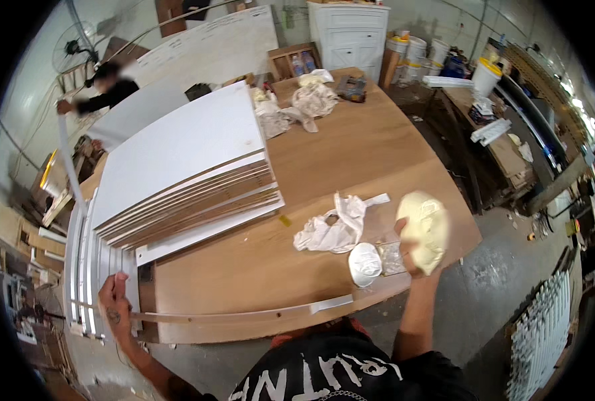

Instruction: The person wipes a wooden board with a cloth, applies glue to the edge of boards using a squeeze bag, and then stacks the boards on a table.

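Note:
A long, narrow wooden strip [231, 317] with a white end lies along the near edge of the table. My left hand [115, 311] is closed around its left part, thumb pointing up. On the right, my right hand [411, 250] grips a pale yellow cloth [426, 227], bunched up and slightly blurred, held above the table's right corner. Beside it are a round white tub [365, 264] and a clear plastic bag [392, 258]. A crumpled off-white rag [334, 227] rests just beyond the tub.
A stack of white panels [184, 160] covers the table's [371, 154] left side, with white rails [90, 267] beside it. More rags [314, 99] and a dark tool [351, 88] sit at the far end. A co-worker [110, 87] holds a white strip at the far left.

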Tool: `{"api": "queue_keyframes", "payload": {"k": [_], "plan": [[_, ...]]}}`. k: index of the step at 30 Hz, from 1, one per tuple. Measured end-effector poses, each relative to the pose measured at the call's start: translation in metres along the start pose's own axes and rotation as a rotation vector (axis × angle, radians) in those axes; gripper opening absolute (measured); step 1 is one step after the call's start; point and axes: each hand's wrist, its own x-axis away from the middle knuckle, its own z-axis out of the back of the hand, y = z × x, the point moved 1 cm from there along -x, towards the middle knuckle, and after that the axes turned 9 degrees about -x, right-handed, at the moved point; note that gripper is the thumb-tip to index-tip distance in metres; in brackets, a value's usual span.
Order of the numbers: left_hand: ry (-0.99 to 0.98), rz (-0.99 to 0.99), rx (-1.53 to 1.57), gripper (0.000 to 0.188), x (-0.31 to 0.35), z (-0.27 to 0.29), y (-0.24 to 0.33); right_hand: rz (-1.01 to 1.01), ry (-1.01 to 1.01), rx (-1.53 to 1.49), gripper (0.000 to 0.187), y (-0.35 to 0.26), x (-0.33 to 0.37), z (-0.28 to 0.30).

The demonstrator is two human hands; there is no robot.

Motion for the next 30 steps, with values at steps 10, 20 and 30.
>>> {"api": "queue_keyframes", "payload": {"k": [10,20,30], "plan": [[-0.303,-0.082,-0.249,0.036,-0.011,0.034,0.006,-0.023,-0.236,0.411,0.074,0.100,0.060,-0.076],[-0.555,-0.639,-0.170,0.040,-0.026,0.075,-0.066,-0.132,-0.406,0.298,0.076,0.351,0.064,-0.121],[-0.535,-0.851,-0.148,0.034,-0.021,0.093,-0.096,0.215,-0.274,0.722,0.068,0.493,0.052,-0.054]]}}
